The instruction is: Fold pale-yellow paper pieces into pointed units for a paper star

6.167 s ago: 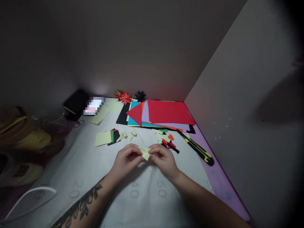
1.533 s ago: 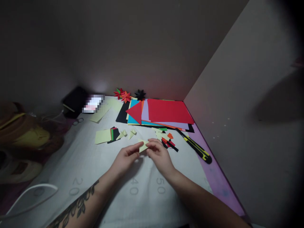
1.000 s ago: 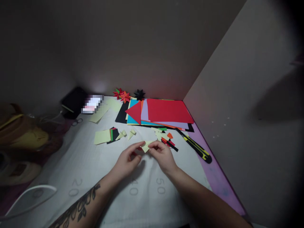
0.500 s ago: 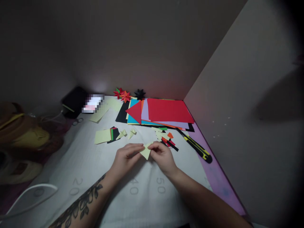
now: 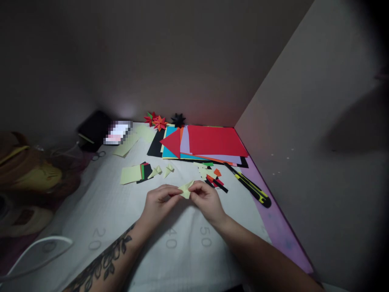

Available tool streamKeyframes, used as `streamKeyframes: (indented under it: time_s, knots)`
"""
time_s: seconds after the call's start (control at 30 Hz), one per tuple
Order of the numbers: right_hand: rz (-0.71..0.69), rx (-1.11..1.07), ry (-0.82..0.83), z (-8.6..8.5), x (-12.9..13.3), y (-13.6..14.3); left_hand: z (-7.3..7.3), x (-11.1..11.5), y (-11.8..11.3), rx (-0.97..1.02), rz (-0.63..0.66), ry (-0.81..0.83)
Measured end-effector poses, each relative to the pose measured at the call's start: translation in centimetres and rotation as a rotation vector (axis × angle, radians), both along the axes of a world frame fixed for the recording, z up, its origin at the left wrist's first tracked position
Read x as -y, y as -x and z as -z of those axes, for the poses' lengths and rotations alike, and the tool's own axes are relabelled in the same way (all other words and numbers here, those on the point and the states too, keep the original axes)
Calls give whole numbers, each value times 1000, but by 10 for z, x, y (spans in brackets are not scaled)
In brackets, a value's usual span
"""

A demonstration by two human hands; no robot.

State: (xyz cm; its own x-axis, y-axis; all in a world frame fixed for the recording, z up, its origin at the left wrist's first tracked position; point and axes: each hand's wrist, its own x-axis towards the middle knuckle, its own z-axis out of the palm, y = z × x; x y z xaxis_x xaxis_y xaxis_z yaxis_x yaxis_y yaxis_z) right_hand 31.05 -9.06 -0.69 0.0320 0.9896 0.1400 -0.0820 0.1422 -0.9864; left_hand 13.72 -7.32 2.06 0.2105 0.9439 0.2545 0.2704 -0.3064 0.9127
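Between my two hands is a small folded piece of pale yellow paper [image 5: 185,191]. My left hand [image 5: 160,202] pinches its left side between thumb and fingers. My right hand [image 5: 207,200] grips the right side the same way, its fingertips covering that edge. Beyond my left hand lie two small folded pale yellow paper pieces, one on the left [image 5: 156,172] and one on the right [image 5: 168,170]. Left of them is a stack of pale yellow paper squares [image 5: 130,174], with black, green and red ones showing beneath. Paper scraps [image 5: 209,174] in several colours lie beyond my right hand.
A utility knife [image 5: 252,188] lies at the right. Coloured sheets, red on top [image 5: 217,140], fill the back, with a red paper triangle [image 5: 172,142]. Behind stand folded paper stars, one black [image 5: 178,119]. Scissors [image 5: 99,155] and a lit phone [image 5: 118,132] are at left.
The pale yellow paper in my hands showed a downward-pointing triangle; now its lower point is shorter and a fold shows at the upper right. Both hands stay almost in place.
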Motion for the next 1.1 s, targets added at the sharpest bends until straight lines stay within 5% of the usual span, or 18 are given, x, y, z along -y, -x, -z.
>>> streamKeyframes:
  time_s: [0.6, 0.9, 1.1]
  knots:
    - [142, -123, 64, 0, 0, 14, 11, 11, -20, 260, -154, 266]
    - [237, -152, 156, 4, -9, 10, 19, 5, -14, 262, -122, 425]
    - [77, 44, 141, 7, -6, 4, 16, 0, -9, 155, -89, 258]
